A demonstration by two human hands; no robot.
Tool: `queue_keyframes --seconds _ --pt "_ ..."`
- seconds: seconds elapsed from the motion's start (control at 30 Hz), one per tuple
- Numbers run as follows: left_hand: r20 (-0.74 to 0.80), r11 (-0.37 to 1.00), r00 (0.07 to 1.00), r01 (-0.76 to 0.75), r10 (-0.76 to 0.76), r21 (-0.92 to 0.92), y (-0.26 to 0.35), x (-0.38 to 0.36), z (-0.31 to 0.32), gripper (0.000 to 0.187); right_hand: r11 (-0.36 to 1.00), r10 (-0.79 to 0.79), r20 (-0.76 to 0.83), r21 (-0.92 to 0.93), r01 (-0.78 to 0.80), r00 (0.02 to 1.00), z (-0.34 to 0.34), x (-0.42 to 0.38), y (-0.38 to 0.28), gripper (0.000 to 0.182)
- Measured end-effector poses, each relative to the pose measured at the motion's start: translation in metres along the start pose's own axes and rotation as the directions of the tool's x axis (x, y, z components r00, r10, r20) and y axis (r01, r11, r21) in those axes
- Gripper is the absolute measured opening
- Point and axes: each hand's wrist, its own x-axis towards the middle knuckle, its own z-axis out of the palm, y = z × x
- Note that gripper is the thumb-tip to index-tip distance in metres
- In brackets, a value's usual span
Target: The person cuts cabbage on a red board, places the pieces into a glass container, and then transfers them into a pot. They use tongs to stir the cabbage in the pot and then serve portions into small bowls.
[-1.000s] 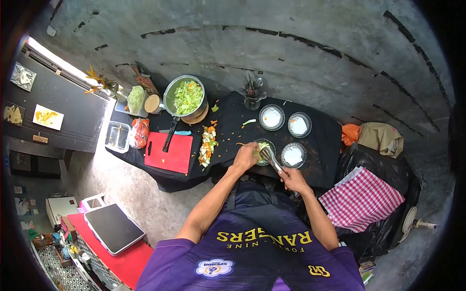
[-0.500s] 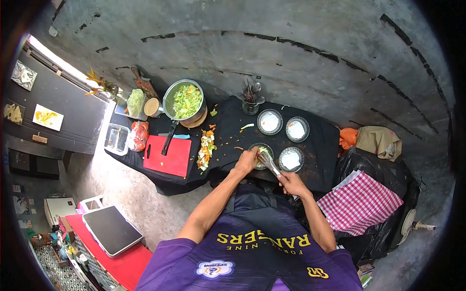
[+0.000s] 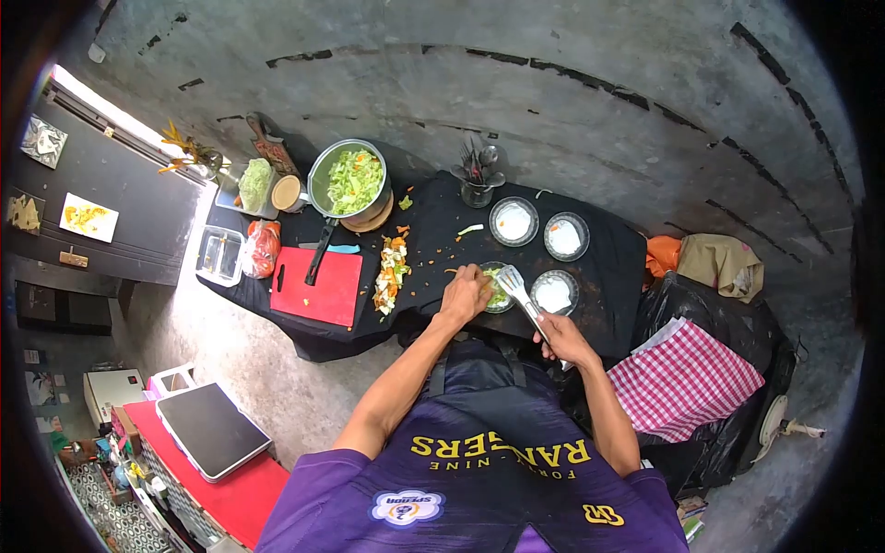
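My left hand is closed on the left side of a small glass bowl and covers part of it. Chopped green cabbage lies in that bowl. My right hand is wrapped round the handle of metal tongs, whose slotted tips are over the bowl's right side. Just right of it is a glass bowl with white contents. Two more glass bowls, one and another, stand farther back, also with something white in them.
Left of centre, a pot of chopped vegetables rests on a round wooden board. A red cutting board, knife and vegetable scraps lie in front. A utensil jar stands near the wall; a checkered cloth lies at right.
My left hand has shifted slightly left, away from the tong tips to the bowl's side. The tongs have turned, their slotted face now showing more, and more cabbage is visible.
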Motion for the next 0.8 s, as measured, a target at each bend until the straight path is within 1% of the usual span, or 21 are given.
queue_keyframes --seconds 0.07,0.1,0.13,0.2,0.23,0.33,0.37,0.47,0.5,0.6,0.7,0.73,0.8 --pt "-0.074 0.998 0.996 -0.045 0.042 -0.043 0.006 -0.001 -0.005 0.024 0.998 0.006 0.011 0.061 -0.007 1.000 0.002 0.003 0.004 0.040" --pt "-0.065 0.997 0.997 -0.045 0.041 -0.070 0.005 -0.001 -0.004 0.026 0.995 0.012 0.007 0.103 -0.013 1.000 0.003 0.003 0.006 0.040" --pt "-0.051 0.996 0.997 -0.053 0.050 -0.072 0.002 -0.001 0.001 0.027 0.990 0.017 0.004 0.142 -0.017 1.000 0.004 0.003 0.006 0.040" --pt "-0.025 0.995 0.997 -0.069 0.068 -0.077 -0.006 0.001 0.010 0.029 0.994 0.040 -0.004 0.097 -0.040 0.999 0.006 0.005 0.006 0.039" --pt "0.002 0.993 0.999 -0.051 0.052 -0.104 -0.008 0.001 0.014 0.030 0.996 0.050 -0.010 0.073 -0.049 0.999 0.006 0.006 0.005 0.039" --pt "0.039 0.990 0.998 -0.050 0.055 -0.130 -0.005 -0.001 0.014 0.032 0.999 0.029 -0.065 0.025 -0.028 0.997 0.008 0.002 -0.004 0.040" --pt "0.052 0.991 0.997 -0.042 0.049 -0.129 -0.004 -0.001 0.014 0.034 0.997 0.026 -0.073 0.076 -0.020 0.997 0.008 0.003 -0.001 0.042" --pt "0.083 0.992 0.995 -0.052 0.062 -0.117 -0.005 0.000 0.019 0.035 0.986 0.091 -0.068 0.147 -0.080 0.994 0.009 0.004 -0.002 0.043" --pt "0.132 0.995 0.990 -0.047 0.058 -0.086 -0.003 0.000 0.018 0.036 0.989 0.102 -0.093 0.121 -0.090 0.990 0.011 0.003 -0.006 0.045" --pt "0.190 0.998 0.981 -0.036 0.044 -0.044 0.001 0.001 0.017 0.035 0.968 0.098 -0.114 0.240 -0.069 0.989 0.014 -0.006 -0.018 0.046" --pt "0.138 0.997 0.989 -0.055 0.061 -0.048 -0.004 0.002 0.025 0.030 0.983 0.111 -0.082 0.155 -0.097 0.991 0.013 -0.004 -0.019 0.047" --pt "0.121 0.998 0.992 -0.035 0.041 -0.054 -0.003 0.001 0.024 0.030 0.987 0.115 -0.065 0.116 -0.107 0.991 0.014 -0.002 -0.019 0.047" --pt "0.090 0.998 0.996 0.005 0.001 -0.064 -0.001 0.000 0.020 0.029 0.983 0.072 -0.091 0.177 -0.055 0.993 0.016 0.002 -0.018 0.047"
